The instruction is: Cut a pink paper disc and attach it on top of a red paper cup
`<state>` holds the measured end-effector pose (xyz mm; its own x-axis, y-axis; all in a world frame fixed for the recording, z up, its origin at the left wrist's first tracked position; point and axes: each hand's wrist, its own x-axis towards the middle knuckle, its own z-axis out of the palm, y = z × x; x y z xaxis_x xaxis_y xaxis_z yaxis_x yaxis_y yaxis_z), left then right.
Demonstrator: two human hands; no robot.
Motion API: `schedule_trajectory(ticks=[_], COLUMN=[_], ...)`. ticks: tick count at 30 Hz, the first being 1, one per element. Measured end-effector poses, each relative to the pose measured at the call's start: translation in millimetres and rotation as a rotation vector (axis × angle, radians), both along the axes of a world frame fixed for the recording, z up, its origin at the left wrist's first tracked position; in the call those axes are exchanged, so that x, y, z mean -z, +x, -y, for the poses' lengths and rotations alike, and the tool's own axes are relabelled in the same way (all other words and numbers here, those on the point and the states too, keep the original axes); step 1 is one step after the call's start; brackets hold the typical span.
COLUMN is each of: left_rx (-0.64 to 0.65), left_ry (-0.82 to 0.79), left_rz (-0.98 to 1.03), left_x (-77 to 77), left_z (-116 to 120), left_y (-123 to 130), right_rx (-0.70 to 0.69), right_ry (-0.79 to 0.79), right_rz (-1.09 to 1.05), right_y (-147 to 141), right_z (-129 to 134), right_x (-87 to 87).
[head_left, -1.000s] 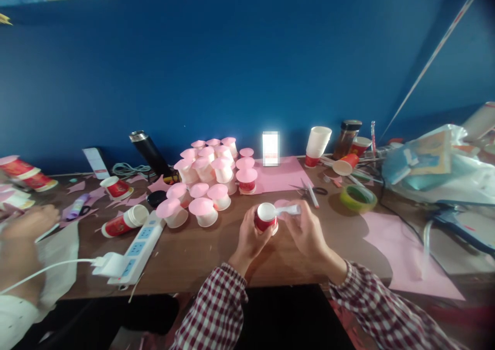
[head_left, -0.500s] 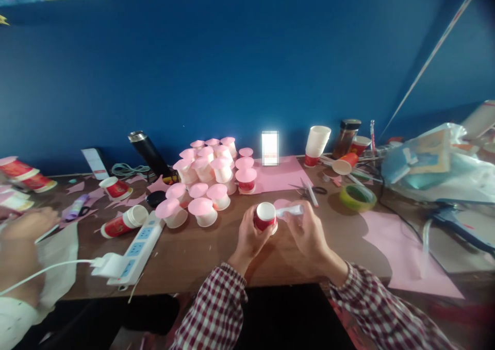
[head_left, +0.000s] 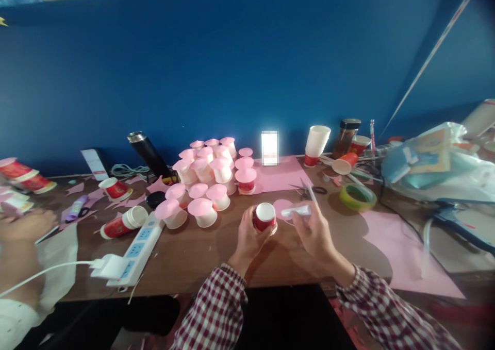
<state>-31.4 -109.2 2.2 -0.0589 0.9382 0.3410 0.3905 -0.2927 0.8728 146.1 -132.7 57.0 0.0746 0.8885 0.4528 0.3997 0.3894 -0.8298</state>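
My left hand (head_left: 249,236) is wrapped round a red paper cup (head_left: 266,217), which looks turned upside down with its white recessed base facing up. In my right hand (head_left: 315,231) is a whitish tube (head_left: 297,211) that looks like a glue stick, its tip pointing left and held apart from the cup. A round pink paper disc (head_left: 282,209) lies on the table just behind the tube, partly hidden by it. To the left stand several upturned cups capped with shallow pink paper cones (head_left: 200,206).
Behind my right hand lie scissors (head_left: 319,190) and a pen-like white stick (head_left: 311,191). Green tape (head_left: 358,198), pink sheets (head_left: 406,247) and stacked cups (head_left: 317,144) are to the right. A power strip (head_left: 135,249) and another person's hand (head_left: 29,225) are on the left.
My right hand has drawn the tube to the right, away from the cup's rim, showing more of the pink disc. My left hand keeps the cup nearly where it was.
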Motion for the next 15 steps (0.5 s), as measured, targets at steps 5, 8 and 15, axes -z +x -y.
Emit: schedule_trajectory(ticks=[5,8,15], left_rx=[0.008,0.015,0.005], left_ry=[0.019,0.021,0.047], left_rz=[-0.01,-0.002,-0.023], left_x=[-2.6,-1.8,-4.9], left_z=[2,1,2], left_y=[0,0,0], right_rx=[-0.051,-0.144,-0.213], right_ry=[-0.015,-0.046,-0.031], right_rz=[0.045,0.056,0.231], right_y=[-3,-6,-3], right_z=[-12,-26,-33], right_x=[-9.8,-12.9,-19.2])
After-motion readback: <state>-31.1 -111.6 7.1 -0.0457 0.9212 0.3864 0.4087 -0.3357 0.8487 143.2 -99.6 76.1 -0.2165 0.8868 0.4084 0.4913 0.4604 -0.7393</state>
